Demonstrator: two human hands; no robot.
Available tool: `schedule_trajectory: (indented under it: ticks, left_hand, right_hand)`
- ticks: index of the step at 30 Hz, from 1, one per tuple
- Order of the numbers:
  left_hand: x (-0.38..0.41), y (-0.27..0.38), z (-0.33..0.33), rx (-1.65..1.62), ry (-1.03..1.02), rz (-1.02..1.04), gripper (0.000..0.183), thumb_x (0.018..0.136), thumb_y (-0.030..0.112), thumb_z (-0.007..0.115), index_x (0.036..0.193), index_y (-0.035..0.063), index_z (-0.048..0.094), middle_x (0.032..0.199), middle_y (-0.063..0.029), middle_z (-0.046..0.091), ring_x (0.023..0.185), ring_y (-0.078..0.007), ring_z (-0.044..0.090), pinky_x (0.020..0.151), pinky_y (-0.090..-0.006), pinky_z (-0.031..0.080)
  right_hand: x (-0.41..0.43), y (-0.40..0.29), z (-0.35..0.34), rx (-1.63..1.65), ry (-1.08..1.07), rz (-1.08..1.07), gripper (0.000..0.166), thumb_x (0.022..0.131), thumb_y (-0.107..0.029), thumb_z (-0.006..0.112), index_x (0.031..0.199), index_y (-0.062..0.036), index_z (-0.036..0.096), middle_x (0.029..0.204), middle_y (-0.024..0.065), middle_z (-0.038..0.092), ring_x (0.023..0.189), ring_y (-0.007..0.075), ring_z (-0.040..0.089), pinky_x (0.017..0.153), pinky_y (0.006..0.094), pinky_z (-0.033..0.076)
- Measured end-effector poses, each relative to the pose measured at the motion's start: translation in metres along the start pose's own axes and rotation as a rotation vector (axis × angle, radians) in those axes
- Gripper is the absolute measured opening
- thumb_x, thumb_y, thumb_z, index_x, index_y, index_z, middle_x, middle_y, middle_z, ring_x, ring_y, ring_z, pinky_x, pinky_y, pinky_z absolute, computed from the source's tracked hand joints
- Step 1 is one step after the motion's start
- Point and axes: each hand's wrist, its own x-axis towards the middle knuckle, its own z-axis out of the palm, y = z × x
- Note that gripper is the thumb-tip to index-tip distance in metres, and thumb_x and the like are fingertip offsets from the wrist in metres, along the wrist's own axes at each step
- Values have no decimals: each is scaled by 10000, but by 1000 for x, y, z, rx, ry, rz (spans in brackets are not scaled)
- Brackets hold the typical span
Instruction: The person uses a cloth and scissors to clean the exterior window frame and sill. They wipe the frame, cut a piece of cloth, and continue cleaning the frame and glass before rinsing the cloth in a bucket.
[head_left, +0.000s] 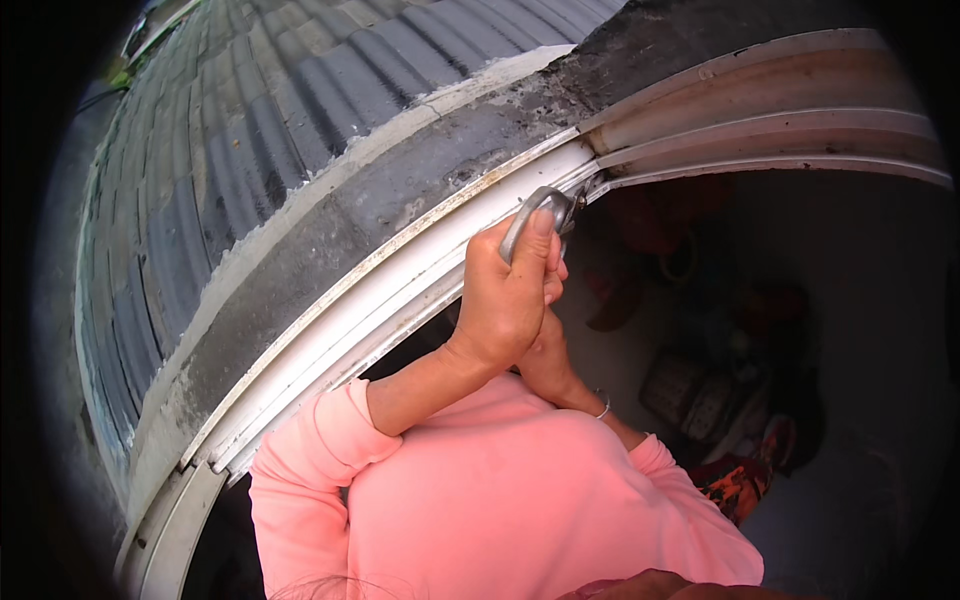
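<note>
My left hand (501, 292) is closed around a grey metal tool (531, 201) with a curved loop handle, its thumb pressed along the top. The tool's far end meets the corner of a white window frame (480, 221); its working part is too small and shadowed to make out. Just behind and below the left hand is my right hand (551, 349), with a thin bracelet (602, 403) on its wrist. Its fingers are mostly hidden, so I cannot tell whether they also grip the tool.
Outside the frame runs a grey cement ledge (360, 217), then a corrugated roof (300, 112). Another stretch of frame (765, 142) curves off at upper right. On the dark floor inside lie a patterned orange and black cloth item (739, 484) and several dim objects (686, 394).
</note>
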Motion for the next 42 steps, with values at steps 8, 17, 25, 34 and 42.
schedule_trajectory:
  ticks: [8, 17, 25, 34, 42]
  left_hand:
    - [5, 3, 6, 282, 6, 60, 437, 1039, 327, 541, 731, 17, 530, 603, -53, 532, 514, -102, 461, 491, -273, 379]
    - [63, 72, 10, 1011, -402, 139, 453, 1027, 361, 556, 701, 47, 522, 586, 7, 499, 542, -86, 502, 508, -272, 417]
    - [83, 100, -14, 653, -566, -217, 444, 1010, 421, 588, 733, 81, 524, 631, 18, 503, 533, -51, 463, 448, -198, 324]
    - [60, 170, 4, 1143, -592, -93, 395, 951, 390, 689, 1030, 10, 617, 715, 9, 584, 650, -74, 551, 572, -236, 454]
    - [56, 122, -1, 1187, -631, 116, 403, 989, 333, 635, 811, -29, 632, 586, -62, 496, 579, -139, 464, 568, -331, 424]
  right_hand:
    - [4, 3, -7, 87, 3, 4, 292, 901, -35, 674, 1150, -59, 524, 839, 5, 579, 676, 47, 539, 592, 224, 451]
    - [-5, 0, -11, 99, -27, 139, 236, 901, -13, 661, 1058, -36, 485, 826, 25, 587, 630, 37, 523, 527, 213, 449]
    - [-21, 2, -14, 120, 43, 176, 233, 913, 16, 637, 1053, -43, 461, 830, 9, 550, 657, 39, 526, 539, 213, 479]
    - [-36, 5, -16, 121, 131, 211, 217, 913, 23, 638, 1040, -39, 473, 835, 17, 575, 629, 49, 535, 540, 214, 464]
    - [-40, 13, -17, 75, 147, 177, 229, 899, 10, 657, 1043, -30, 483, 844, 21, 573, 678, 45, 539, 571, 217, 494]
